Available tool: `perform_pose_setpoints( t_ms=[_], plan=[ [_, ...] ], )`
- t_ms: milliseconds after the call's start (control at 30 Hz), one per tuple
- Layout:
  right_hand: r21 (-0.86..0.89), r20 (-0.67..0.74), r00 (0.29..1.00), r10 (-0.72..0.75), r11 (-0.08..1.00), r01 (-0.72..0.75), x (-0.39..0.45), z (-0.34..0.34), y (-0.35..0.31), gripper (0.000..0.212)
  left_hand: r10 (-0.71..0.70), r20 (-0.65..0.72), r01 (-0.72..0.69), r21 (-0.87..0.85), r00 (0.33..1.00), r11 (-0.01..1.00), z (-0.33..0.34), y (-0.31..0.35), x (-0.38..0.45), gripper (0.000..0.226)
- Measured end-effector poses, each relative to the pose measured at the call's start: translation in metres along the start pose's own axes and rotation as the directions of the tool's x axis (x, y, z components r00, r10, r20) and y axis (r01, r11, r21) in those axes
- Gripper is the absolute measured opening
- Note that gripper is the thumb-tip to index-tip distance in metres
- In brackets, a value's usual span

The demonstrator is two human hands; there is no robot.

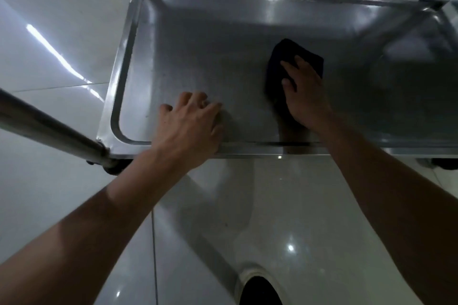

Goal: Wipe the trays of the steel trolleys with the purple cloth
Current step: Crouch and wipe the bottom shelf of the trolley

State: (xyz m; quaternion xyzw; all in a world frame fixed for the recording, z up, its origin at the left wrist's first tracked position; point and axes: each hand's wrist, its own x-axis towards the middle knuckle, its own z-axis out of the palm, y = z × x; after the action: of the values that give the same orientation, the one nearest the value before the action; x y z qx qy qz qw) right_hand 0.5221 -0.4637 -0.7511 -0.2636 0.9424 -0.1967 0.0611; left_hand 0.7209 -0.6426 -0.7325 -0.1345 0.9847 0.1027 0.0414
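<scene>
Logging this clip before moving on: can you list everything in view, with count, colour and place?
tray: one, steel grey, low on the trolley, filling the upper middle.
cloth: one, dark purple, on the tray floor right of centre.
trolley post: one, steel, slanting in from the left edge.
castors: two partly seen, dark, under the near corners.
floor: glossy white tiles, all around.
left hand: fingers bent, resting on the tray's near edge.
right hand: flat, pressing the cloth.

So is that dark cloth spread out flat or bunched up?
Bunched. The cloth sits as a thick folded pad under the right hand, which presses it flat-fingered onto the tray.
</scene>
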Motion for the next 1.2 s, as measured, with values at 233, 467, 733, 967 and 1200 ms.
perform_pose_setpoints(
  t_ms=[233,467,733,967,1200],
  plan=[
    [0.038,0.142,0.972,-0.188,0.982,0.184,0.042,0.049,-0.111,0.047,-0.199,0.016,0.198,0.057,0.980,0.979,-0.014,-0.056,-0.027,0.050],
    [0.045,0.353,0.860,-0.369,0.925,0.379,0.061,0.086,-0.233,0.051,-0.137,-0.051,0.138,0.014,0.989,0.990,-0.010,-0.065,-0.045,0.044],
    [0.005,0.289,0.903,-0.318,0.944,0.330,0.049,0.083,-0.195,0.050,-0.110,-0.032,0.111,0.039,0.993,0.993,-0.008,-0.061,-0.053,0.044],
    [0.000,0.195,0.968,-0.159,0.987,0.162,0.000,0.043,-0.100,0.049,0.038,-0.035,-0.038,-0.007,0.999,0.999,-0.004,0.000,-0.060,0.043],
    [-0.003,0.193,0.978,-0.072,0.997,0.074,-0.084,0.000,-0.033,0.047,0.139,-0.026,-0.139,0.000,0.990,0.990,0.015,0.064,-0.074,0.053]
  ],
)
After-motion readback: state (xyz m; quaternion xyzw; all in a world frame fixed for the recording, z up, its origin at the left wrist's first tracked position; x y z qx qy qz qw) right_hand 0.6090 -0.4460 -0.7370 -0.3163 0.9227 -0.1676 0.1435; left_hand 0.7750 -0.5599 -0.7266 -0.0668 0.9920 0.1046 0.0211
